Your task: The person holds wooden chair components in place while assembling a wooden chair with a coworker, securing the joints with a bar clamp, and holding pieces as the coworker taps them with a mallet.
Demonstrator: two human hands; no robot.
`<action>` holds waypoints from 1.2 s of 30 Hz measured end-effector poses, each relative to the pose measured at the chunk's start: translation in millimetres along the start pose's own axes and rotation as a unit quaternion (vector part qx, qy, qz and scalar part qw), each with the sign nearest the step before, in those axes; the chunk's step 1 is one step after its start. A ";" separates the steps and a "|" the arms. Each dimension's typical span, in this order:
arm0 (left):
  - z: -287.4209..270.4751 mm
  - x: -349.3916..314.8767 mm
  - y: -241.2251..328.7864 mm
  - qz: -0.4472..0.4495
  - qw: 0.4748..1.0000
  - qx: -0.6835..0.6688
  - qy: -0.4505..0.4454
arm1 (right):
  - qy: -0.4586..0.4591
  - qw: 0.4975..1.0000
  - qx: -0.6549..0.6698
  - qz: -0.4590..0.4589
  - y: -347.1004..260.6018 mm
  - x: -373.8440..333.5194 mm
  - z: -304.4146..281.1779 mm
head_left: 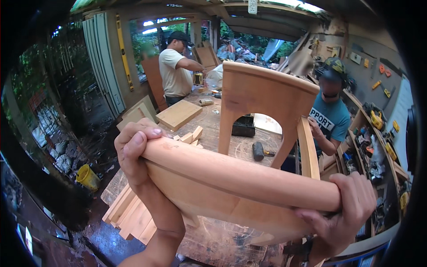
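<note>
**Wooden frame held in both hands**

Head view: left hand wrapped around the near rounded rail of a wooden frame, fingers curled tight; right hand gripping the rail's other end. Raised over a workbench strewn with offcuts. Beyond, two people standing.

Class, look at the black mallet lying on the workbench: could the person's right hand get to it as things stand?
Probably not at once: the right hand grips the wooden chair frame, which sits between it and the mallet on the workbench.
</note>
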State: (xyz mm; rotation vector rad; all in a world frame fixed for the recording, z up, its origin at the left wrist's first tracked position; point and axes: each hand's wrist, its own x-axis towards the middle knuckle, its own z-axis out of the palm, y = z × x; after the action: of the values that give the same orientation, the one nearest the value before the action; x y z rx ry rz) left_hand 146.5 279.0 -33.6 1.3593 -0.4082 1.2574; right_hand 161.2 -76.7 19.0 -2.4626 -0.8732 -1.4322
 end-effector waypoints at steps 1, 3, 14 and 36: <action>1.0 -0.6 -4.4 0.007 1.000 -0.017 -0.001 | -0.007 1.000 -0.010 0.018 -2.7 -2.7 -0.7; 2.4 -0.6 -11.7 0.019 0.999 -0.033 -0.002 | -0.004 1.000 -0.015 0.011 1.4 -4.1 -0.5; 12.7 -1.8 -15.3 -0.006 0.997 -0.072 0.031 | 0.008 1.000 -0.010 0.007 4.5 -1.1 -8.2; -29.1 0.6 -33.6 0.014 0.996 -0.062 -0.062 | 0.044 0.998 -0.018 -0.038 3.6 0.5 -4.8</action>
State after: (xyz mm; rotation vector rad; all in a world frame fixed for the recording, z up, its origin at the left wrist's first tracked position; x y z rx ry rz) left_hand 162.4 313.2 -57.2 1.3320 -0.5845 1.1556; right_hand 159.9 -81.4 22.5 -2.3950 -0.9392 -1.5815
